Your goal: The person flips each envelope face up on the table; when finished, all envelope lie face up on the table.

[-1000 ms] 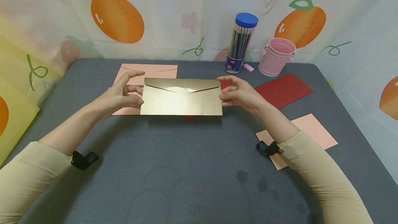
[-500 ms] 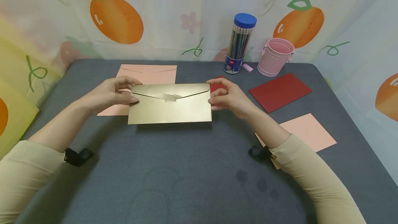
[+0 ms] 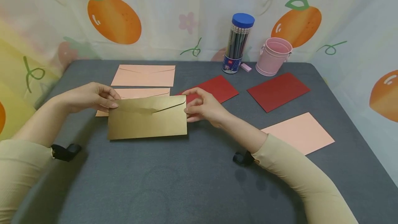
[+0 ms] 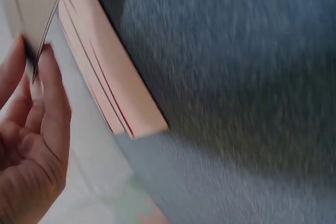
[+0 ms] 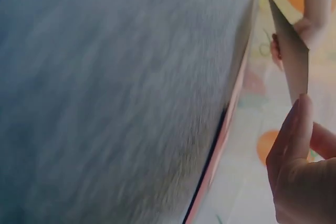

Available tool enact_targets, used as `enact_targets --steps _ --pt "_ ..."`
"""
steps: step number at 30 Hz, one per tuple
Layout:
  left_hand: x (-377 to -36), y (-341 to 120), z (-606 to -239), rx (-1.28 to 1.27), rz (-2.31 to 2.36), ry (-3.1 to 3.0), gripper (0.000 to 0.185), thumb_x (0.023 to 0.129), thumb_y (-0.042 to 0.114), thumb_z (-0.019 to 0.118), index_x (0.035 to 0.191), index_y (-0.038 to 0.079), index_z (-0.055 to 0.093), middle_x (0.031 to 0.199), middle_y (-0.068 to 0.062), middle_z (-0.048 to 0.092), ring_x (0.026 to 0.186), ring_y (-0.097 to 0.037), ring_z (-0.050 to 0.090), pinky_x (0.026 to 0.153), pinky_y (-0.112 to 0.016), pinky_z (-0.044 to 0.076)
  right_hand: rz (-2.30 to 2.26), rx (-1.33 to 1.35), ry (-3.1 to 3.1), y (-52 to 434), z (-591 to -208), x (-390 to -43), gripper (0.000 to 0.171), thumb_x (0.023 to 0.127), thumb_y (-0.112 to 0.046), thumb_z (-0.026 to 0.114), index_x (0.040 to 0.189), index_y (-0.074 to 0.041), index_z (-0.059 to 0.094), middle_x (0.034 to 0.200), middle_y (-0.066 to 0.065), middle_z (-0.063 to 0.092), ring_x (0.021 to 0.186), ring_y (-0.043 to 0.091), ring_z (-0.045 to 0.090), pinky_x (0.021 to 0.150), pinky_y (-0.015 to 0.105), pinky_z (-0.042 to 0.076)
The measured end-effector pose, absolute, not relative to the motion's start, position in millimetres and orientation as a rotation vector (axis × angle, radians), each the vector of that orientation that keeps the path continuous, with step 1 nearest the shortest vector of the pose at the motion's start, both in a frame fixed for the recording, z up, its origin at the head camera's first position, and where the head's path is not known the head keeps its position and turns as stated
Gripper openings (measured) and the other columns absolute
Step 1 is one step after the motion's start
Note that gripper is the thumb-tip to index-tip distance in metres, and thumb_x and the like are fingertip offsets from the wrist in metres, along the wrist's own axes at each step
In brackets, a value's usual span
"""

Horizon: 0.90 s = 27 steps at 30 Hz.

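The gold envelope (image 3: 147, 117) is held just above the grey table (image 3: 186, 182), flap side facing the head camera, its long edges roughly level and its flap lying closed. The left hand (image 3: 90, 96) pinches the envelope's upper left corner between thumb and curled fingers; the left wrist view shows a fingertip (image 4: 50, 77) pressed against the paper's edge. The right hand (image 3: 203, 106) grasps the envelope's right short edge, thumb on the front and fingers curled behind it, and the right wrist view shows the envelope edge-on above the thumb (image 5: 294, 129).

Behind the envelope, partly covered by it, lies a pink envelope (image 3: 136, 93), and a second pink envelope (image 3: 144, 75) lies just beyond that one. A dark red envelope (image 3: 217, 88) lies behind the right hand, and another dark red envelope (image 3: 278, 91) lies further right. A pink card (image 3: 300, 132) lies near the right forearm. At the table's far edge stand a clear pencil tube with a blue lid (image 3: 237, 42), a small pink eraser (image 3: 246, 67) and a pink bucket (image 3: 273, 56).
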<state>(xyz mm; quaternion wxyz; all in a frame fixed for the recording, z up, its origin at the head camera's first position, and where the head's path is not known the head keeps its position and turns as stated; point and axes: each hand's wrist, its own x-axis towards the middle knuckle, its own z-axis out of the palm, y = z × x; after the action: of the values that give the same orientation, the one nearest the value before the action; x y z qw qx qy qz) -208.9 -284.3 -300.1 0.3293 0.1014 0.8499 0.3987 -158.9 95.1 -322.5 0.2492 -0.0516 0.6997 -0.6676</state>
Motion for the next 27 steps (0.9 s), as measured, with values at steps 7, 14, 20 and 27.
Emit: enact_targets --steps 7,14,20,27 --pt "-213.2 -309.5 -300.8 0.307 0.945 2.139 0.011 0.092 0.011 0.068 0.100 0.004 0.064 0.081 0.009 0.064 0.077 -0.004 0.064 0.075 -0.026 0.060 -1.796 -0.054 1.830 68.6 -327.6 -157.8 0.022 0.096 -0.005 0.060 0.117 -0.006 0.054 0.079 0.007 0.066 0.064 0.014 0.068 0.063 0.029 0.062" --pt "-215.5 -329.5 -301.7 0.257 0.883 2.082 0.005 0.094 0.013 0.066 0.098 0.015 0.067 0.088 0.015 0.065 0.084 -0.001 0.064 0.080 -0.025 0.059 -1.689 -0.080 1.828 47.6 -328.8 -150.2 0.022 0.095 0.001 0.059 0.116 0.001 0.053 0.081 0.010 0.067 0.064 0.014 0.069 0.065 0.028 0.062" --pt "-215.2 -340.6 -307.6 0.195 0.811 2.065 0.002 0.094 0.015 0.067 0.096 0.013 0.066 0.089 0.014 0.067 0.086 0.001 0.064 0.080 -0.023 0.059 -1.632 -0.098 1.776 37.9 -330.7 -142.2 0.027 0.095 0.003 0.057 0.120 0.003 0.049 0.096 0.018 0.070 0.069 0.016 0.069 0.070 0.030 0.063" --pt "-212.7 -343.0 -310.8 0.163 0.768 1.996 0.005 0.093 0.017 0.068 0.090 0.013 0.067 0.084 0.012 0.064 0.076 -0.002 0.061 0.077 -0.022 0.058 -1.591 -0.074 1.702 35.7 -332.2 -137.7 0.033 0.098 0.000 0.053 0.130 0.007 0.047 0.124 0.027 0.063 0.082 0.020 0.069 0.079 0.033 0.063"
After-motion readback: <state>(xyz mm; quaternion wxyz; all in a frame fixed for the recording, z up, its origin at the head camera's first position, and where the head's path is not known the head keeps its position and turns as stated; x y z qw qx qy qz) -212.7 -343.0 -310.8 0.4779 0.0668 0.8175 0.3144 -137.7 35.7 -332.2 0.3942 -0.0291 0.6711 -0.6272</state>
